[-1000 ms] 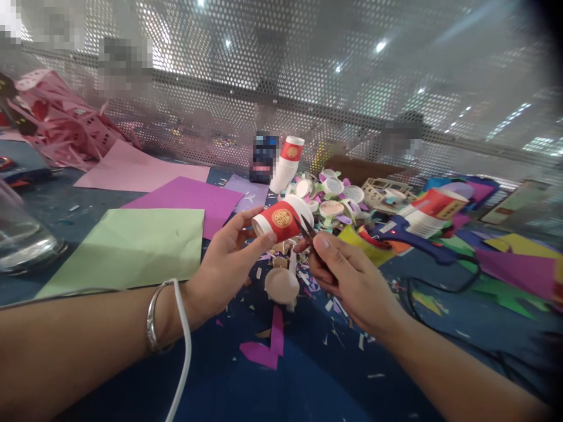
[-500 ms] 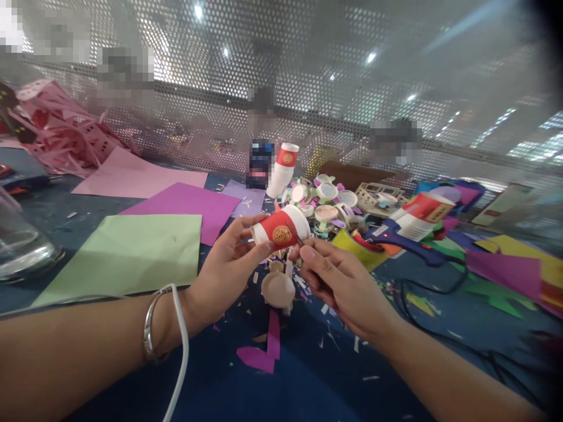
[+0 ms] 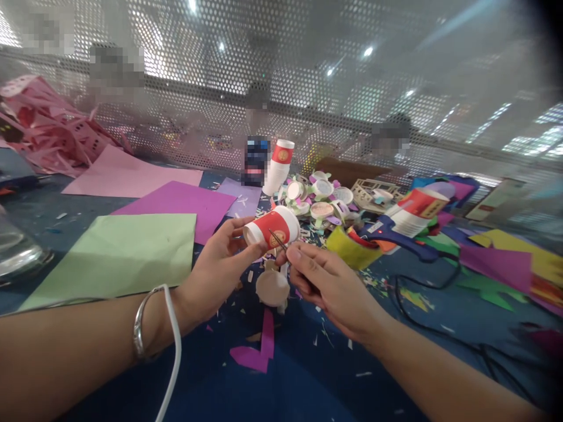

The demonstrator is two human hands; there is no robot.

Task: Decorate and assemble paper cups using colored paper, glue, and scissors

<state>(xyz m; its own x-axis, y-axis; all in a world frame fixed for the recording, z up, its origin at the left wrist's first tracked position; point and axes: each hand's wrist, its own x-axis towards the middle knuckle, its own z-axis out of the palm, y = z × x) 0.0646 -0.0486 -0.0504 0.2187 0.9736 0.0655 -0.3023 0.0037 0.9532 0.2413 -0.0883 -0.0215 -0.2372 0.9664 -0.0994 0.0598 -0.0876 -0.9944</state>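
Note:
My left hand [image 3: 220, 264] is closed around a red and white paper cup [image 3: 275, 227] with a gold emblem, held tilted on its side above the table. My right hand [image 3: 325, 278] grips a thin, dark, pointed metal tool [image 3: 278, 240], its handle hidden inside the fingers; it could be small scissors. The tool's tip lies against or just in front of the cup's red band; contact is unclear. Below the cup sits a cut-down white cup base [image 3: 272, 288], with a purple paper strip [image 3: 267, 334] beneath it.
Green paper [image 3: 118, 252], purple paper [image 3: 176, 205] and pink paper [image 3: 132, 170] lie left. Stacked cups [image 3: 280, 167] stand behind a heap of cut cup bases [image 3: 323, 187]. At right are a blue glue gun [image 3: 396, 237], its black cable and more cups [image 3: 416, 214]. A white cord [image 3: 176, 351] crosses my left wrist.
The view has shifted slightly. The tool in my right hand now points more toward the upper left, across the cup's emblem. Both hands keep their holds.

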